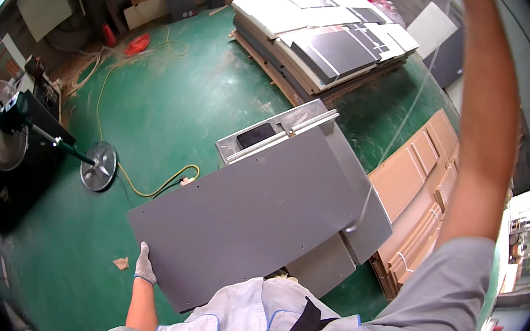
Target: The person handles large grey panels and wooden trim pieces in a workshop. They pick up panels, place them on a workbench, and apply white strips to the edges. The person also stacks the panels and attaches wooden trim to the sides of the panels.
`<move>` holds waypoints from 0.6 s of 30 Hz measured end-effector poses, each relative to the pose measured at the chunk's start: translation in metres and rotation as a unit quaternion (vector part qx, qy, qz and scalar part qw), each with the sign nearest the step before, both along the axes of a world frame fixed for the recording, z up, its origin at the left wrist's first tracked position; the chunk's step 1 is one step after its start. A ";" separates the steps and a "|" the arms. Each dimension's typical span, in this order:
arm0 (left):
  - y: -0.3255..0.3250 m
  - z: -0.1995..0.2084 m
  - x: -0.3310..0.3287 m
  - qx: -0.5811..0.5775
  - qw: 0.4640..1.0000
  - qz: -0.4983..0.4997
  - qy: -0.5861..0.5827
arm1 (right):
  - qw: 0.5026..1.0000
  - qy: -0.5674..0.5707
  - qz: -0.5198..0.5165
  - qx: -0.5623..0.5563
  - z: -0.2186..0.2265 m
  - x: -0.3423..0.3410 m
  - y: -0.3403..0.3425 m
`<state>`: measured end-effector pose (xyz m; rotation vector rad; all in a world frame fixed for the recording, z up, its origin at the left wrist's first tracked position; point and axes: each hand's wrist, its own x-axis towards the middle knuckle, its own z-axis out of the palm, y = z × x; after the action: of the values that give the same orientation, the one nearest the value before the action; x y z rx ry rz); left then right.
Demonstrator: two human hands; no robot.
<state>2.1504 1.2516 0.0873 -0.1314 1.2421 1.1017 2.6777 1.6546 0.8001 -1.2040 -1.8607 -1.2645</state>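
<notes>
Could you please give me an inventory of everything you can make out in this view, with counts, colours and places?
Large panel: one, grey, in front of the person
Dark flat device: one, black, on the ledge beyond the panel
Panel stack: one, white and grey, top centre
Board stack: one, brown, right
Pedestal fan: one, dark green and silver, left
Coil: one, orange-red, floor, upper left
Scrap: one, tan, floor, lower left
Floor: one, green, underneath
Smaller background items: too unclear to count
Left hand: one, whitish glove, at the panel's left edge
Right arm: one, grey sleeve, raised at right; its hand is out of view
</notes>
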 end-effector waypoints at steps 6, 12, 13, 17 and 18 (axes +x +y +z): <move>-0.004 0.017 0.006 -0.058 0.997 0.041 0.029 | 0.876 -0.179 -0.114 -0.432 -0.309 -0.008 0.214; 0.002 0.022 0.011 -0.085 0.993 0.059 0.055 | 0.774 -0.109 -0.172 -0.599 -0.452 -0.028 0.217; 0.002 0.023 0.012 -0.089 0.992 0.064 0.060 | 0.781 -0.098 -0.162 -0.596 -0.460 -0.031 0.222; 0.005 0.026 0.012 -0.117 0.989 0.069 0.064 | 0.805 -0.066 -0.138 -0.574 -0.486 -0.030 0.239; 0.005 0.026 0.012 -0.114 0.989 0.066 0.064 | 0.808 -0.064 -0.125 -0.573 -0.492 -0.026 0.242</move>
<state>2.1624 1.2563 0.1129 -0.3252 1.4912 1.0921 2.6515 1.8969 0.3085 -2.0155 -2.7305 -0.1670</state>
